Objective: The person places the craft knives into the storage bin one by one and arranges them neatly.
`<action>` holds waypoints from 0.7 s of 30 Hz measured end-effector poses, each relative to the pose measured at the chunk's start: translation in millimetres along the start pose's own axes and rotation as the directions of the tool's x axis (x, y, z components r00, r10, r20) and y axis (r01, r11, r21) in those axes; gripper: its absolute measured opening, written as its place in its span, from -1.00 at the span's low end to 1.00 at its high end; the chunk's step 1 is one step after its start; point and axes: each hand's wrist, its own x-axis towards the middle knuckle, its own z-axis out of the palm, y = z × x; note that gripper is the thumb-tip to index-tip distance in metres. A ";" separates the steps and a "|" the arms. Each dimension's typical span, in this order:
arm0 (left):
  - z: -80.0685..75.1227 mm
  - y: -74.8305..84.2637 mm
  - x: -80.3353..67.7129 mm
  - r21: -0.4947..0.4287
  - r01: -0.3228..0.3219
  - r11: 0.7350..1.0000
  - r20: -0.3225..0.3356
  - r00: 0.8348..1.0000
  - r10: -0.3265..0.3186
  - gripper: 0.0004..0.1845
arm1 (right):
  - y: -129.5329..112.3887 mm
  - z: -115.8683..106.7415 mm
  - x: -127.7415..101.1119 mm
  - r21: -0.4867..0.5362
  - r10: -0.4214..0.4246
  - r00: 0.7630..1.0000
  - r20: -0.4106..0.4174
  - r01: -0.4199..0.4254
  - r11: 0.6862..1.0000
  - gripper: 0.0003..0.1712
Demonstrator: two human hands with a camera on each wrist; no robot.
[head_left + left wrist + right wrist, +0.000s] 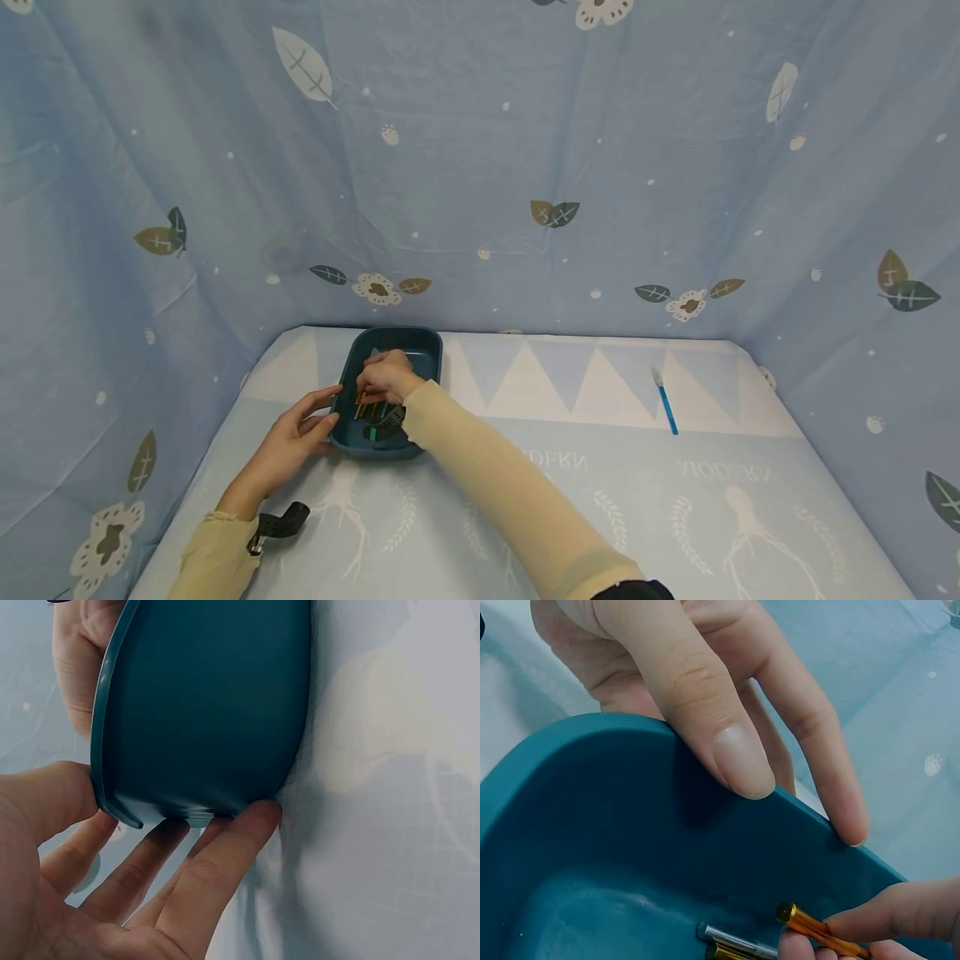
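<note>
A dark teal plastic tray [420, 450] stands at the back left of the table. My left hand [288, 446] steadies its left side, fairly straight fingers touching the outer wall and the thumb at the rim in the right wrist view. Inside the tray, my right hand [386, 379] pinches a slim gold metallic rod [810, 928] between thumb and fingers. Below that rod, a silver rod [735, 937] and another gold rod [724, 952] lie on the tray floor. The lower ends of the rods are cut off in the right wrist view.
A brush with a blue handle [667, 410] lies at the back right of the table. The table [465, 508] has a pale printed cloth. Blue patterned curtains [480, 167] hang behind it and at both sides.
</note>
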 end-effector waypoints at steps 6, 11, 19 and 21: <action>0.8 0.8 -1.0 0.000 0.000 1.000 -0.003 1.000 0.000 -0.36 | 1.1 1.8 0.5 0.009 -0.016 0.999 -0.032 0.016 1.000 -0.58; 1.7 1.7 -0.4 -0.007 -0.003 1.000 -0.007 1.000 0.003 -0.36 | 0.1 1.8 -0.7 0.021 -0.032 0.998 -0.049 0.033 0.999 -0.56; 1.7 2.2 -0.7 -0.010 0.016 1.000 -0.010 1.000 -0.016 -0.37 | -4.2 -0.1 -5.7 0.029 -0.060 0.998 -0.020 0.060 0.998 -0.55; 1.7 2.2 -0.6 -0.012 0.019 1.000 -0.010 1.000 -0.019 -0.37 | -5.7 -0.8 -7.2 0.033 -0.067 0.998 -0.013 0.068 0.997 -0.58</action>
